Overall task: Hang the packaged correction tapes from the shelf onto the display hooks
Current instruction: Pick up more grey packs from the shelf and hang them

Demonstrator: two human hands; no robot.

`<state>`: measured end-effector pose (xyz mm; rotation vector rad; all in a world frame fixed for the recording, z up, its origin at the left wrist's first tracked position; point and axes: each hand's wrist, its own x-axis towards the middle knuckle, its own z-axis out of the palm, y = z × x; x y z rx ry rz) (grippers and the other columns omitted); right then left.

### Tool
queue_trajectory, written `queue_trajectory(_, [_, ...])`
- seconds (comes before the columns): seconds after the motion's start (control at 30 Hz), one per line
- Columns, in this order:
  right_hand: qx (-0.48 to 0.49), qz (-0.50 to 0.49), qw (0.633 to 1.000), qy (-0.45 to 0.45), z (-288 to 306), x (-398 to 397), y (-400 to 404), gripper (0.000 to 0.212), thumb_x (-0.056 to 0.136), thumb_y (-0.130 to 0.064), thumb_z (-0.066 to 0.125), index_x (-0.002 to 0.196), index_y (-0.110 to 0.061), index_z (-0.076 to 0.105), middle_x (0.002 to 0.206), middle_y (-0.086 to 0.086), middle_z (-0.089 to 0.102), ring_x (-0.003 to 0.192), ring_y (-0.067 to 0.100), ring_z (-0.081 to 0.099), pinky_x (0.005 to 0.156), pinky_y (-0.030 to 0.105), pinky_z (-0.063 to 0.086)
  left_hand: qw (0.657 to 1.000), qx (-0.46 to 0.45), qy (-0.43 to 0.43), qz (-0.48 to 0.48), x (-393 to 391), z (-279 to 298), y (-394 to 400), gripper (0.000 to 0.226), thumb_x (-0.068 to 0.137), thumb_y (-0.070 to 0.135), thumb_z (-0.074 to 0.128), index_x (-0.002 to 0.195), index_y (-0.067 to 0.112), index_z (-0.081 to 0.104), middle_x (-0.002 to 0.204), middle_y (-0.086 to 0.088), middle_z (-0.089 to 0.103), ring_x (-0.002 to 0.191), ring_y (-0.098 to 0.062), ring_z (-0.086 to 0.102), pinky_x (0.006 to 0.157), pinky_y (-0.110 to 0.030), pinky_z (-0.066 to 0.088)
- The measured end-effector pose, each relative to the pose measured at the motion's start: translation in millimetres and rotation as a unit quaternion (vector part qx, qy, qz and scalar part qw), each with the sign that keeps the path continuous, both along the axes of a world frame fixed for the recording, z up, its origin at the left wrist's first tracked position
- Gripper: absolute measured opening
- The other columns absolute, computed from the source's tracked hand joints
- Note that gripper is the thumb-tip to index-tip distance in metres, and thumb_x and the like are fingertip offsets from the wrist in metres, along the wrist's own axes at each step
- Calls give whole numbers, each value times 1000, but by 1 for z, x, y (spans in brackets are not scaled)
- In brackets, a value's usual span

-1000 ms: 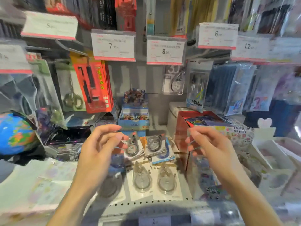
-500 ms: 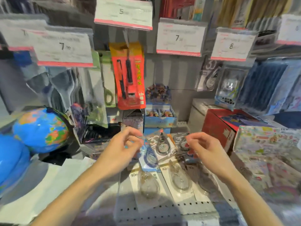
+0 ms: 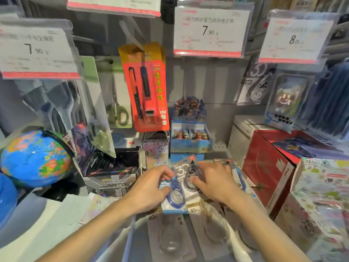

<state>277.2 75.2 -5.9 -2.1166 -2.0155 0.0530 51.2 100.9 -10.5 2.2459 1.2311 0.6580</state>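
Hands had dropped since half a second earlier — both now low on the pile of correction tape packs (image 3: 188, 193) lying on the shelf (image 3: 219, 147) in front of the blue card box (image 3: 190, 137). The left hand (image 3: 151, 188) curled over a blue-cased pack (image 3: 174, 195), thumb and fingers pinching its edge. The right hand (image 3: 213, 181) pinched a grey "30" pack (image 3: 186, 172) — thumb pressed on its blister. Earlier, both packs were held raised above the pile.
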Motion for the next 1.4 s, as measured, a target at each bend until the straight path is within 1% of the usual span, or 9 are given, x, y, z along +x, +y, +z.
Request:
queue_trajectory(0.17, [4, 12, 988, 155, 5, 5, -1, 52, 87, -50, 75, 129, -21, 65, 123, -5, 70, 117, 21, 64, 96, 36, 48, 1000, -1, -11, 4, 0, -1, 0, 34, 89, 13, 70, 106, 39, 56, 105, 20, 62, 103, 5, 59, 91, -13, 46])
queue_trajectory(0.33, [23, -17, 937, 348, 7, 11, -6, 62, 88, -26, 82, 144, -14, 56, 90, -14, 63, 72, 0, 61, 63, 3, 45, 999, 7, -25, 26, 2, 1, -5, 29, 90, 22, 72, 116, 31, 62, 104, 15, 65, 98, -3, 62, 93, -25, 49])
queue_trajectory(0.6, [116, -55, 862, 490, 15, 22, -25, 51, 90, -19, 79, 137, -25, 61, 96, -6, 72, 66, 7, 65, 66, 18, 53, 997, -30, -46, 53, 8, 5, -3, 28, 96, 40, 64, 122, 31, 62, 96, 13, 68, 85, -3, 65, 84, -25, 52])
queue_trajectory(0.7, [131, -58, 820, 555, 18, 23, -26, 44, 91, -13, 78, 131, -24, 64, 78, -17, 71, 68, 9, 66, 64, 17, 53, 990, -81, -101, 47, 17, 14, -1, 35, 99, 42, 60, 131, 29, 58, 102, 12, 71, 91, -1, 68, 84, -20, 50])
queue_trajectory(0.9, [107, -43, 789, 604, 18, 6, -27, 40, 94, -17, 76, 133, -24, 66, 111, 0, 80, 107, 21, 76, 103, 47, 56, 937, -214, -278, 10, 33, 29, -6, 38, 94, 31, 71, 128, 29, 54, 88, 8, 78, 82, -5, 75, 69, -19, 57])
queue_trajectory(1.07, [81, -14, 738, 669, 25, 4, -32, 29, 105, -8, 58, 132, -13, 67, 109, 6, 83, 98, 19, 80, 76, 26, 64, 899, -231, -371, 14, 35, 27, -6, 53, 84, 12, 82, 121, 32, 49, 99, 1, 83, 84, -11, 79, 63, -15, 56])
queue_trajectory(1.17, [90, 0, 761, 642, 32, 14, -39, 27, 106, -6, 55, 129, -11, 67, 100, 6, 84, 87, 12, 80, 70, 17, 60, 906, -217, -363, 14, 39, 26, -3, 55, 82, 12, 84, 120, 34, 50, 97, 8, 82, 86, -8, 79, 65, -14, 56])
queue_trajectory(1.27, [137, -65, 879, 453, 36, 39, -47, 26, 103, -19, 62, 128, -18, 70, 103, -5, 79, 86, 11, 75, 67, 7, 52, 916, -209, -342, 11, 41, 23, 0, 53, 83, 15, 84, 119, 35, 52, 100, 10, 82, 91, -8, 78, 70, -19, 57])
queue_trajectory(1.4, [56, -142, 972, 181, 22, 65, -50, 48, 101, -44, 59, 141, -16, 60, 133, 6, 63, 122, 27, 61, 99, 34, 49, 923, -206, -325, 20, 43, 16, 1, 51, 83, 13, 83, 120, 31, 54, 101, 8, 82, 92, -12, 79, 76, -26, 58])
